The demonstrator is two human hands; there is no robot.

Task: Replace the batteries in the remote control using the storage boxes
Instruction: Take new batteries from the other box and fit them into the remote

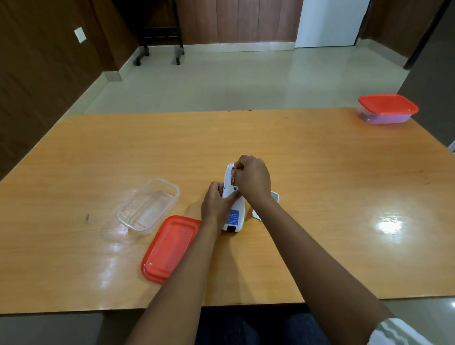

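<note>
A white remote control (234, 215) lies back side up in the middle of the wooden table (317, 192), its battery bay uncovered and a blue label near its near end. My left hand (218, 203) grips the remote's left side and also seems to hold something red. My right hand (251, 178) is closed over the bay, fingertips pinching a battery (233, 178) there. The white battery cover (274, 197) lies on the table, partly hidden behind my right wrist. An open clear storage box (148, 205) sits to the left, with its red lid (169, 247) beside it.
A second clear storage box with its red lid on (387, 108) stands at the far right corner of the table. Beyond the table's far edge is tiled floor with a dark wheeled stand (155, 28) by the wooden wall.
</note>
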